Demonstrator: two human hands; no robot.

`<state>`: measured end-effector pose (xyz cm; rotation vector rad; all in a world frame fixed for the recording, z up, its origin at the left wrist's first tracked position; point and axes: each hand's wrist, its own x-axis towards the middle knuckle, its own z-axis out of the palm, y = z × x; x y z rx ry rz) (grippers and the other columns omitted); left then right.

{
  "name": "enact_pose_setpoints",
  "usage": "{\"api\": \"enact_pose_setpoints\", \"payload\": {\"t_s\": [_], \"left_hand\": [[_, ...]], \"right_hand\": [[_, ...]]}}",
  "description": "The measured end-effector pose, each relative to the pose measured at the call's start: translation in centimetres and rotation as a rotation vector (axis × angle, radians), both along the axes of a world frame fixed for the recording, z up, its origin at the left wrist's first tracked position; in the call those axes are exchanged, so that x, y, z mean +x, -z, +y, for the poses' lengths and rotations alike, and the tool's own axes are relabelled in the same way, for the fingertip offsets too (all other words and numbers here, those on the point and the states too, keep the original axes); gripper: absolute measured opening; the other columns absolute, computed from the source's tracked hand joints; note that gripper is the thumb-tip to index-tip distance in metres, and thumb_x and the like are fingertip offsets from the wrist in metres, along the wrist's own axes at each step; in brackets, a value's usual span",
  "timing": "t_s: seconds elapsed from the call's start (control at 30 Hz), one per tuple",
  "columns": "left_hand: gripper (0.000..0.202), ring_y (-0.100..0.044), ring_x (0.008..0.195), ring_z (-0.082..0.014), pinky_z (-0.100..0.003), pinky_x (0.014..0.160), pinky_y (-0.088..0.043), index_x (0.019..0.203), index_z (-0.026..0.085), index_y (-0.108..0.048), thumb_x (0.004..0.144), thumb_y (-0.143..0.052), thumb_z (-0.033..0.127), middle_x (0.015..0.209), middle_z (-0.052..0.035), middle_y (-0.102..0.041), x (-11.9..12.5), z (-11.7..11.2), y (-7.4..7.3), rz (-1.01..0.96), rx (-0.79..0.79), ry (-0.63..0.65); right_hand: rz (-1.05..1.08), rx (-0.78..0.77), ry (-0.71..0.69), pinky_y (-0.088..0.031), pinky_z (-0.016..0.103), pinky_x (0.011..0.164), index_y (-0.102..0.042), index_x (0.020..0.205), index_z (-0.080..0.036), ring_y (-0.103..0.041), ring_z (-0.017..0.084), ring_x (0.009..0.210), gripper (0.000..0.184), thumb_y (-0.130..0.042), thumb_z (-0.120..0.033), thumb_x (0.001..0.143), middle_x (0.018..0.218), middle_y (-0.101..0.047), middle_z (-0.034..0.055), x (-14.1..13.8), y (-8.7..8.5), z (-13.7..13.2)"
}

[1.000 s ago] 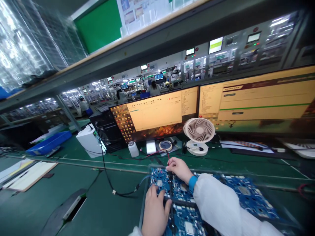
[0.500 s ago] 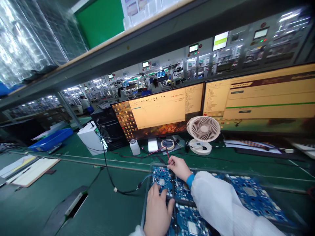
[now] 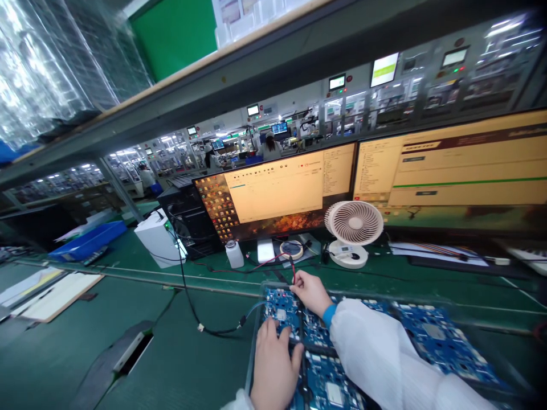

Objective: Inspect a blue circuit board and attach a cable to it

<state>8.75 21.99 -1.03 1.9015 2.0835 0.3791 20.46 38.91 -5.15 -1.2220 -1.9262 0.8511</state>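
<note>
Several blue circuit boards [image 3: 329,373] lie in a clear plastic tray [image 3: 253,341] on the green bench. My left hand [image 3: 276,364] rests with spread fingers on the near-left board, its fingertips at the lower edge of the upper left board [image 3: 280,297]. Above that board's right corner, my right hand [image 3: 311,291] pinches a red and black wire lead [image 3: 293,267] between thumb and finger. The lead's tip is hidden by the fingers. A small red light glows on the upper left board. A black cable [image 3: 222,332] reaches the board's left edge through a thin blue wire.
Behind the tray stand a white fan [image 3: 354,222], a small white bottle [image 3: 234,254] and two monitors [image 3: 282,193]. A white box [image 3: 158,242] sits left of them. A shelf [image 3: 239,68] crosses overhead. Papers and a clipboard [image 3: 60,299] lie far left. People work in the background.
Almost nothing differs. Both hands keep their places, the right still holding the wire lead; the view has shifted very slightly.
</note>
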Motion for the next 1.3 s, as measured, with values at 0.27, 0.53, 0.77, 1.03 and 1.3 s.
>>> {"api": "enact_pose_setpoints", "payload": {"t_s": [0.27,0.53,0.77,1.03,1.3], "left_hand": [[0.046,-0.035,0.132,-0.0338,-0.049,0.111,-0.027,0.125,0.020,-0.055,0.088,-0.038,0.041,0.139,-0.0174,-0.044,0.1,-0.2,-0.2,0.004,-0.014,0.003],[0.046,-0.036,0.130,-0.0335,-0.048,0.111,-0.028,0.125,0.020,-0.055,0.089,-0.037,0.041,0.137,-0.0159,-0.045,0.0,0.0,0.0,0.033,-0.003,0.013],[0.043,-0.035,0.130,-0.0310,-0.045,0.111,-0.027,0.123,0.022,-0.056,0.089,-0.038,0.041,0.137,-0.0134,-0.046,-0.1,0.0,0.6,0.011,0.026,-0.019],[0.044,-0.033,0.132,-0.0315,-0.044,0.112,-0.026,0.124,0.022,-0.055,0.089,-0.038,0.042,0.138,-0.0143,-0.043,0.0,0.0,0.4,0.008,-0.008,-0.017],[0.045,-0.033,0.132,-0.0325,-0.046,0.112,-0.025,0.125,0.022,-0.054,0.088,-0.038,0.042,0.139,-0.0153,-0.043,-0.1,0.0,0.3,-0.003,-0.038,-0.007]], "right_hand": [[-0.101,0.001,-0.033,-0.052,0.027,0.070,-0.058,0.091,-0.011,-0.057,0.012,0.073,0.022,-0.059,-0.032,0.097,0.084,-0.057,0.0009,0.0,-0.3,0.1],[-0.146,0.032,-0.029,-0.052,0.031,0.075,-0.059,0.095,-0.012,-0.058,0.014,0.079,0.020,-0.059,-0.032,0.097,0.089,-0.057,0.0022,-0.2,-0.6,-0.4],[-0.134,0.036,-0.064,-0.053,0.029,0.071,-0.059,0.093,-0.011,-0.057,0.013,0.075,0.022,-0.060,-0.033,0.096,0.086,-0.057,0.0015,-0.1,-1.0,-0.6],[-0.070,0.100,-0.097,-0.052,0.032,0.077,-0.059,0.104,-0.012,-0.058,0.014,0.078,0.021,-0.057,-0.032,0.098,0.090,-0.058,0.0023,1.1,-3.2,0.4],[-0.143,0.132,-0.277,-0.051,0.032,0.077,-0.055,0.114,-0.013,-0.058,0.014,0.076,0.018,-0.056,-0.021,0.097,0.086,-0.058,0.0006,0.7,-3.0,-0.3]]}}
